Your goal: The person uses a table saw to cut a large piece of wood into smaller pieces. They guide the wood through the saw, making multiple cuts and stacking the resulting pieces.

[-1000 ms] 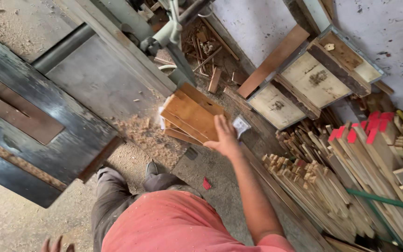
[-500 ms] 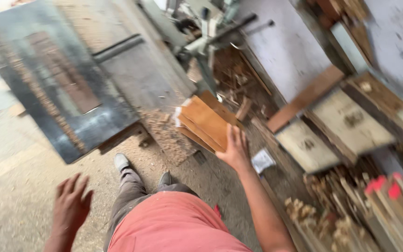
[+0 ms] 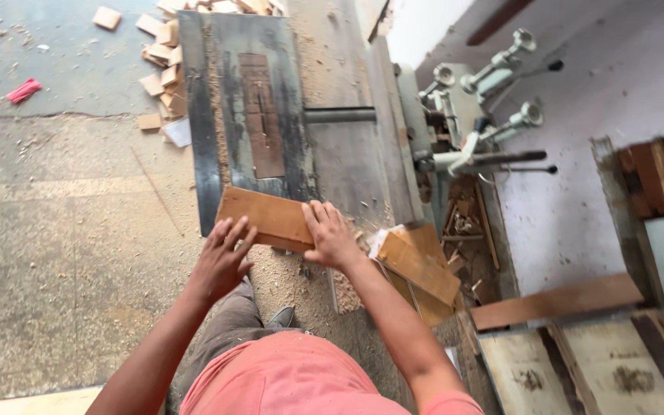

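**Inspector:** Now, state the position of the board (image 3: 264, 218).

**Operator:** It is a flat brown wooden board lying at the near edge of the dark steel machine table (image 3: 217, 115), partly overhanging it. Its long axis runs left to right across the view, dropping slightly towards the right.

**Inspector:** Hand contact?

**Operator:** The right hand (image 3: 332, 237) rests on the board's right end, fingers spread flat over the top face and curling at the edge; a pressing contact rather than a closed fist. The left hand (image 3: 220, 261) sits at the near-left edge, fingers splayed and extended, tips touching or just short of the wood; a firm grip cannot be confirmed. The board lies ahead of both hands, away from the body. The right hand is further onto it.

**Inspector:** Surroundings?

**Operator:** A stack of similar boards (image 3: 420, 269) lies just right of the right forearm, lower down. Sawdust covers the concrete floor (image 3: 63, 230). Small wood offcuts (image 3: 164, 77) are heaped at the table's far-left corner. Machine handles (image 3: 493, 73) stand beyond, near a pale wall.
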